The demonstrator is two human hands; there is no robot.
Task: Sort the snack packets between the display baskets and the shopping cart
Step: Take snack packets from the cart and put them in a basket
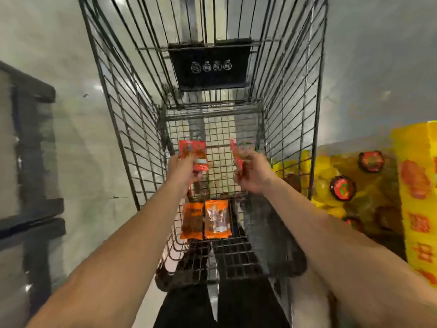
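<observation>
I look down into a black wire shopping cart (132, 129). My left hand (183, 172) grips a red snack packet (192, 153) over the cart's floor. My right hand (254, 172) grips another red packet (238, 153), held edge-on and blurred. Two orange packets lie side by side on the cart's near end: one on the left (192, 221), one on the right (217, 218). Another dark reddish packet (199, 188) lies just beyond them, partly hidden by my left hand.
A yellow display (416, 185) with red-lidded items (343, 188) stands right of the cart. A dark shelf frame (30, 162) stands at the left. A black panel with white icons (210, 67) hangs on the cart's far end. My dark trousers show below.
</observation>
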